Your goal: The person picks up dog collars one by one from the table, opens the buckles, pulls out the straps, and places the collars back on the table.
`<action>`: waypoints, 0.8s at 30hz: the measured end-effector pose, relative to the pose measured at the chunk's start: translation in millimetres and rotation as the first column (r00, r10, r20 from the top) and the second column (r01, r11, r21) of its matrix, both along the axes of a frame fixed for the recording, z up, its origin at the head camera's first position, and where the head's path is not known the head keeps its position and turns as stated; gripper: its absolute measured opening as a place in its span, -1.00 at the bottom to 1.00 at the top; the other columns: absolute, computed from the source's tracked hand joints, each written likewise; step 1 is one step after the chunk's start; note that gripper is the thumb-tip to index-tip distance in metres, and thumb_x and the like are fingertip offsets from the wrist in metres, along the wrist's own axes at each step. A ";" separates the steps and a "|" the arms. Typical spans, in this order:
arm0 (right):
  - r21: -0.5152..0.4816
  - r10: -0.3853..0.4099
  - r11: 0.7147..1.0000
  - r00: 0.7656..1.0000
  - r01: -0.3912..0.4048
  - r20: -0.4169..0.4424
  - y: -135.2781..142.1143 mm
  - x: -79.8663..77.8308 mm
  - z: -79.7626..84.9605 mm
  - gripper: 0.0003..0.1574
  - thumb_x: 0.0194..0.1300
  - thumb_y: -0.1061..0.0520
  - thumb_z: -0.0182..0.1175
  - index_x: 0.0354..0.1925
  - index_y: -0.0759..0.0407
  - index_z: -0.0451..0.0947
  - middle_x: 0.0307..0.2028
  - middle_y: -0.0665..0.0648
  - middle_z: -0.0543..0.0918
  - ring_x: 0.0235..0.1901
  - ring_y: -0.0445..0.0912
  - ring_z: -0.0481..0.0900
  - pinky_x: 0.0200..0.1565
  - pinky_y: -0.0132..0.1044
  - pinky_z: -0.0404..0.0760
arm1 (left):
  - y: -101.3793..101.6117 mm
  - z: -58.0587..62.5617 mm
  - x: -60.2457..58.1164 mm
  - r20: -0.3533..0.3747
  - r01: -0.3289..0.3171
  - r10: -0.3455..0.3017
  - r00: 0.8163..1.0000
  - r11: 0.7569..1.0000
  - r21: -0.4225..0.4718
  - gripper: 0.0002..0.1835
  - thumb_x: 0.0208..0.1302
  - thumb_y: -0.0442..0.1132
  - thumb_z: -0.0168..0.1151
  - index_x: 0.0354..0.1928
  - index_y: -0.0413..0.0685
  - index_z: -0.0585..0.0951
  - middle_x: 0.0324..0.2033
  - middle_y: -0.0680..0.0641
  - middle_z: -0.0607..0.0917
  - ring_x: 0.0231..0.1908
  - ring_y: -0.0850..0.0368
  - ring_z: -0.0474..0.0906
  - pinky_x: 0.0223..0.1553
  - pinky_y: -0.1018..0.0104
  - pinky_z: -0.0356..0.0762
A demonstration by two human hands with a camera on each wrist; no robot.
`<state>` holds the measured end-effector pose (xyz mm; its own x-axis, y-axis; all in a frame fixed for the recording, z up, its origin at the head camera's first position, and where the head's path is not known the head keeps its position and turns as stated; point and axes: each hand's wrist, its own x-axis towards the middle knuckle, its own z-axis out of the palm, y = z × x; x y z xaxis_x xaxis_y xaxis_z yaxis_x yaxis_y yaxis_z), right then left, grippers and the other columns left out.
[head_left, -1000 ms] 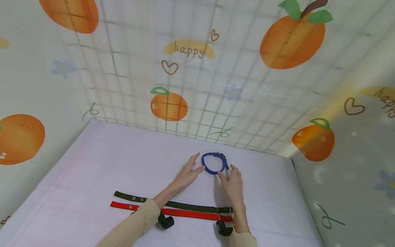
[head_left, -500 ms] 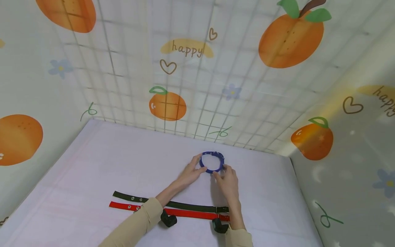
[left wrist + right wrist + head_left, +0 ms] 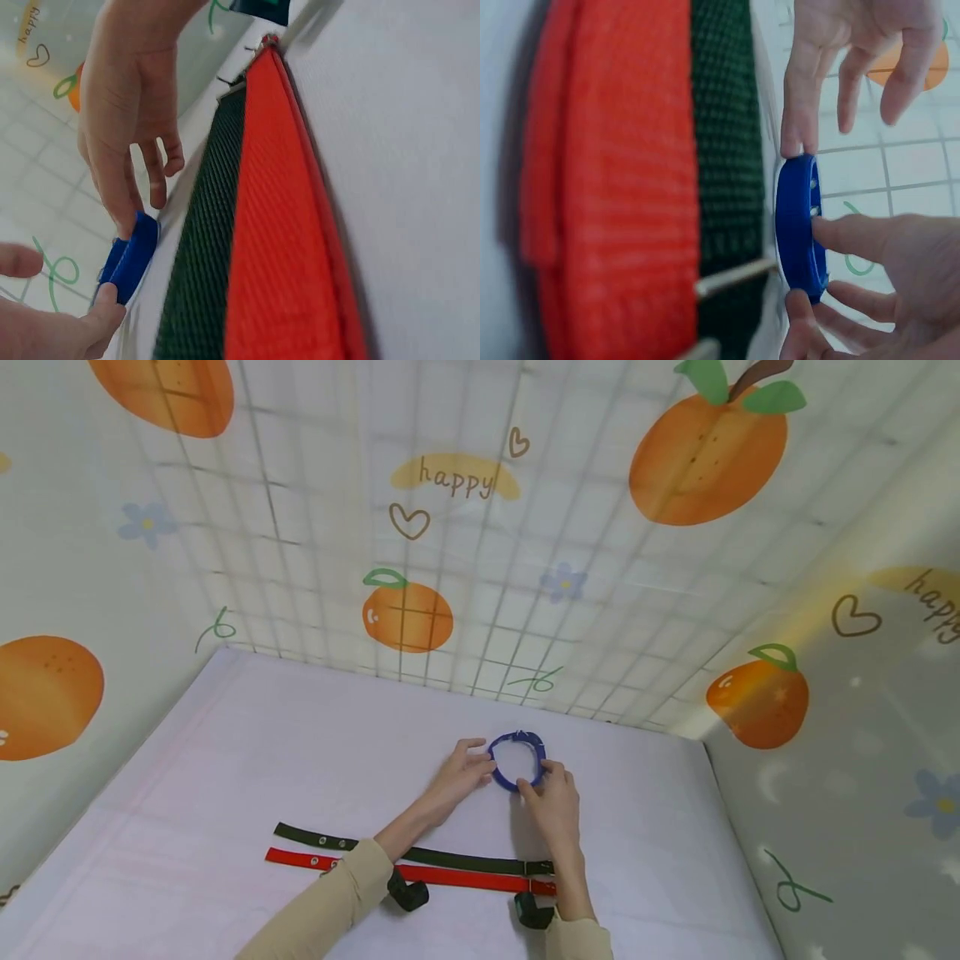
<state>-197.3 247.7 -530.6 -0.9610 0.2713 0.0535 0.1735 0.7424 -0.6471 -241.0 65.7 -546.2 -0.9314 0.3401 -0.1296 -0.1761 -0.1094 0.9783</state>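
A blue collar point(image 3: 538, 748), closed into a ring with eyelet holes point(image 3: 814, 184), lies on the table near the back wall. My right hand point(image 3: 553, 806) pinches its right front part, the thumb at the front edge and fingers at the right side. My left hand point(image 3: 456, 778) is at its left edge, fingers mostly extended, a fingertip touching the band. A dark green collar point(image 3: 472, 861) and a red collar point(image 3: 468, 878) lie straight and flat side by side nearer me, partly hidden under my forearms. Their buckles are at the right end, eyelets at the left.
White cloth covers the table point(image 3: 225, 760). A patterned back wall point(image 3: 487, 568) with a grid and oranges rises just behind the blue collar. Dark wrist cameras point(image 3: 407, 891) hang under both wrists, close above the red collar.
Both hands came in to the blue collar, and the right one took hold of it. The left fingers then eased back from its far left side. The collar shifted slightly toward me.
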 end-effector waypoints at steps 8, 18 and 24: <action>-0.044 0.003 0.999 0.998 -0.006 -0.070 -2.0 7.7 5.0 -0.13 0.36 0.14 0.46 0.48 0.35 0.32 0.39 0.46 0.52 0.03 0.24 0.66 0.13 0.14 0.67 | -4.3 8.9 6.1 0.040 -0.085 0.084 0.996 0.996 0.022 -0.33 0.52 -0.20 0.29 0.58 -0.09 0.31 0.50 -0.44 0.42 0.17 -0.22 0.76 0.35 -0.09 0.64; -0.089 0.023 0.995 0.988 -0.037 -0.152 -10.5 25.6 22.9 0.03 0.20 0.28 0.58 0.52 0.19 0.31 0.34 0.41 0.55 0.18 0.37 0.74 0.15 0.18 0.77 | -17.3 29.0 23.5 0.024 -0.063 0.064 0.998 0.997 -0.054 -0.27 0.52 -0.23 0.24 0.64 -0.04 0.24 0.46 -0.47 0.48 0.04 -0.14 0.79 0.17 0.02 0.77; -0.108 0.050 0.992 0.985 -0.068 -0.163 -18.8 39.6 35.2 0.04 0.17 0.32 0.60 0.52 0.15 0.35 0.26 0.39 0.58 0.08 0.35 0.80 0.04 0.09 0.82 | -27.4 36.9 35.8 0.003 -0.081 0.082 0.997 0.990 -0.111 -0.32 0.54 -0.21 0.24 0.62 0.01 0.29 0.40 -0.45 0.51 -0.05 -0.07 0.79 0.17 -0.04 0.77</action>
<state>-157.7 228.9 -495.4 -0.9571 0.2274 0.1796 0.0197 0.6693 -0.7427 -205.2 38.3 -509.3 -0.9543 0.2461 -0.1698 -0.1787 -0.0144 0.9838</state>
